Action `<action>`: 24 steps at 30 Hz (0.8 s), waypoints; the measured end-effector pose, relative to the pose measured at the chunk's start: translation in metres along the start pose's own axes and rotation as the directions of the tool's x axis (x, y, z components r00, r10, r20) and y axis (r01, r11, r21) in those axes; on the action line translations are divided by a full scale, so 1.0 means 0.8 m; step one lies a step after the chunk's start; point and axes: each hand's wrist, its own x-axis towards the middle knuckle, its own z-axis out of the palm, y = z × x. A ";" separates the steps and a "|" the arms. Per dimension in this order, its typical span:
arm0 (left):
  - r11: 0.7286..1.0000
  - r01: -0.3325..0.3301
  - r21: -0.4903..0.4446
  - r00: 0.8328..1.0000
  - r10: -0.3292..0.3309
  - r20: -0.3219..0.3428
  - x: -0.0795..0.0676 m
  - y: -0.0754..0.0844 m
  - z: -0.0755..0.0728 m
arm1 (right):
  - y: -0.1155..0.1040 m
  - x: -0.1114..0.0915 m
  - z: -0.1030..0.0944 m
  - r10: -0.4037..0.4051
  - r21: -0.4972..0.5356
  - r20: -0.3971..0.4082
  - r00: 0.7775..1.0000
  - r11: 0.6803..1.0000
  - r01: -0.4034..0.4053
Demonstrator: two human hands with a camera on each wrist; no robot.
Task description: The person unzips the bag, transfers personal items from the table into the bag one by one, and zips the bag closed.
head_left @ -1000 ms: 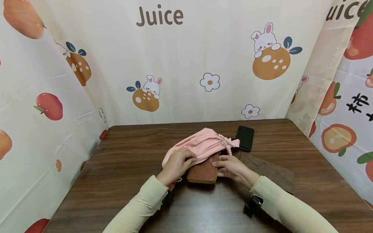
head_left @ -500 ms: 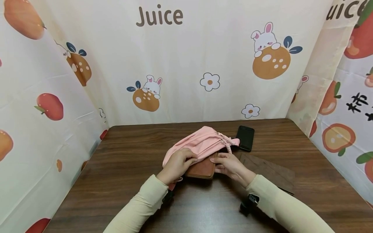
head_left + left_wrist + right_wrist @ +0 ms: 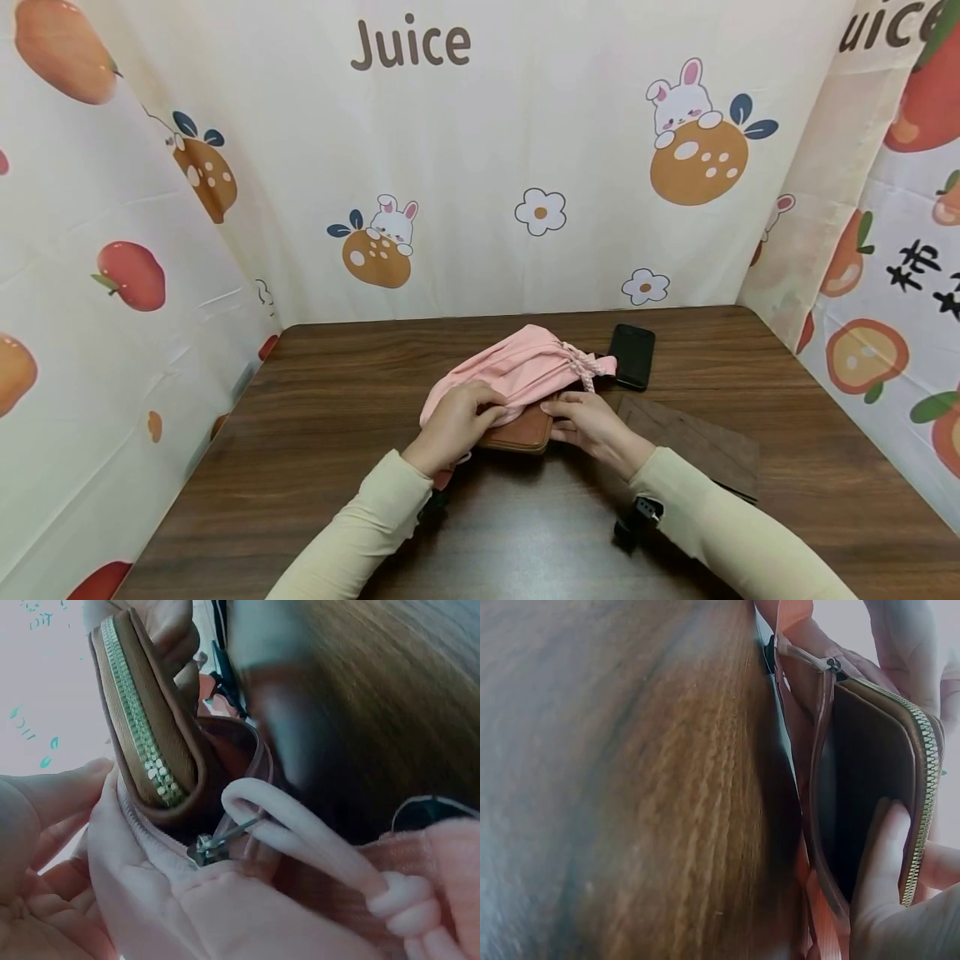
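Observation:
A pink bag (image 3: 504, 371) lies mid-table, its zipped mouth facing the person. A brown zip-around wallet (image 3: 522, 432) sits partly inside that mouth, its near end sticking out. My left hand (image 3: 457, 423) pinches the fabric at the upper rim of the opening. My right hand (image 3: 594, 427) grips the wallet's right side between thumb and fingers. In the left wrist view, the wallet's gold zip (image 3: 142, 720) runs along its edge, and a looped pink cord (image 3: 300, 825) hangs from the bag's zip pull. The wallet's far end is hidden in the bag.
A black phone (image 3: 632, 357) lies behind and to the right of the bag. A flat dark brown leather-like piece (image 3: 697, 446) lies on the wooden table (image 3: 337, 392) to the right, beyond my right wrist. Printed curtains (image 3: 480, 150) close off the back and sides.
My right hand has moved forward and slightly left, pushing the wallet deeper into the bag, so less of it shows. My left hand has stayed nearly still on the bag.

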 end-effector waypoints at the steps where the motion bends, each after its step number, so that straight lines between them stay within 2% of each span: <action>1: 1.000 0.004 0.009 1.000 -0.004 0.006 0.000 -0.001 -0.001 | 0.000 -0.001 -0.001 0.000 0.000 0.002 1.000 1.000 0.000; 8: 0.998 0.017 0.065 0.998 -0.021 0.056 -0.008 -0.005 -0.015 | 0.000 -0.006 -0.004 -0.031 0.016 0.059 0.998 0.999 0.030; 11: 0.996 0.040 0.081 0.997 -0.045 0.064 -0.012 -0.006 -0.021 | 0.001 -0.004 -0.003 -0.019 0.015 0.029 0.999 1.000 0.019; 17: 0.993 0.024 0.117 0.998 -0.030 0.049 -0.016 -0.009 -0.023 | 0.001 0.000 0.003 0.002 0.012 -0.045 0.999 1.000 -0.002; 24: 0.998 0.011 0.060 1.000 -0.012 0.020 -0.012 -0.004 -0.021 | 0.001 0.005 0.012 0.005 0.031 -0.067 0.998 1.000 -0.003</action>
